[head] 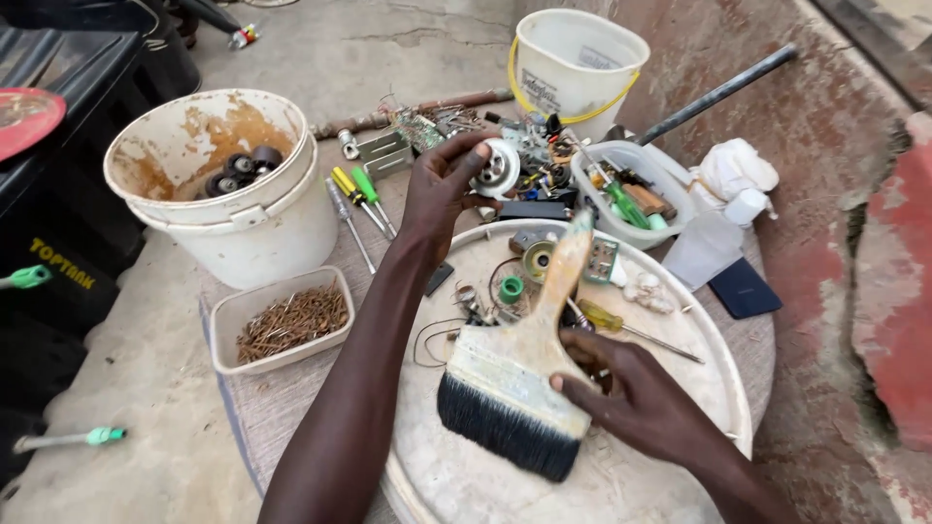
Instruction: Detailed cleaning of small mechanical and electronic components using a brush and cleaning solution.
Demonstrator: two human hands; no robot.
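Observation:
My left hand (439,189) reaches forward and grips a small round white and metal part (499,169) above a heap of scrap electronics. My right hand (631,388) holds a wide paint brush (515,374) with black bristles and a pale wooden handle, the bristles pointing toward me over a large round white tray (670,456). Small parts lie at the tray's far side: a green ring (511,288), a metal disc (537,260), wires and a yellow-handled screwdriver (621,323).
A stained white bucket (228,189) with black rollers stands at the left. In front of it is a tub of rusty nails (286,325). A white bucket with a yellow handle (573,63), a clear tub of tools (631,194), screwdrivers (359,199) and a red wall (835,194) surround the tray.

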